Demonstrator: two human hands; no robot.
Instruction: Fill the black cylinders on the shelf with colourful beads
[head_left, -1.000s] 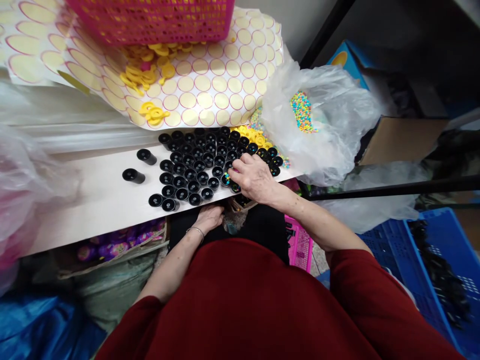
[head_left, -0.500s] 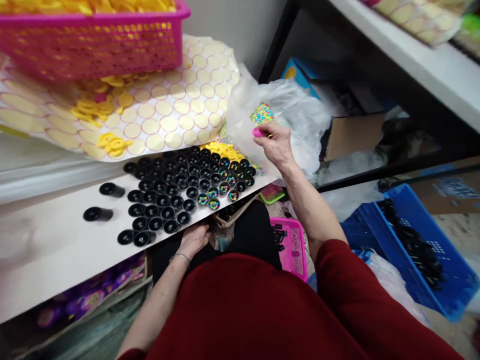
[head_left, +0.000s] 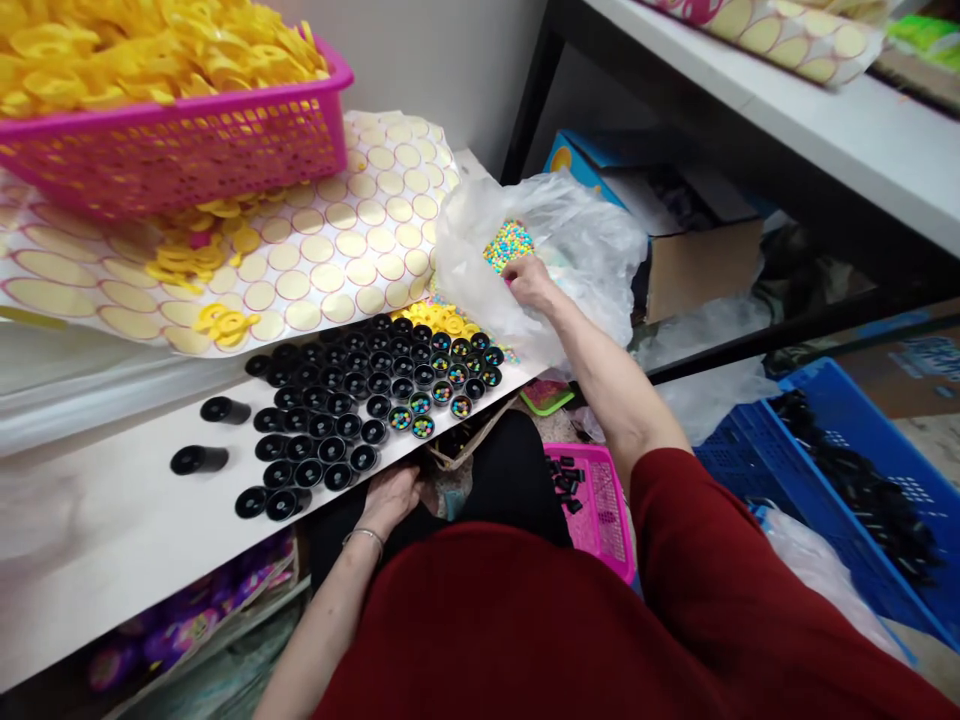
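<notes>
My right hand [head_left: 531, 282] is closed on a small pink scoop, mostly hidden by the fingers, at the lower edge of a pile of tiny coloured balls [head_left: 508, 243]. The balls, yellow, blue and pink, lie in a clear plastic bag [head_left: 592, 235]. Left of it, many black tubes [head_left: 322, 425] stand upright on the narrow white table [head_left: 142, 530]. Several tubes at the right end of the group hold coloured balls [head_left: 421, 426]. My left hand [head_left: 394, 495] rests on my lap beside the table's front edge, fingers loosely stretched and partly hidden, with nothing seen in it.
A pink basket [head_left: 225, 150] heaped with yellow plastic pieces stands on a sheet of round stickers [head_left: 307, 255]. More yellow pieces [head_left: 439, 318] lie behind the tubes. A pink basket [head_left: 600, 500] and a blue crate [head_left: 832, 400] hold black parts below. A shelf edge [head_left: 750, 90] overhangs at right.
My right hand has moved down and slightly left with the pink scoop, from above the bag onto the ball pile. My left hand stays on my lap. The view has shifted slightly.
</notes>
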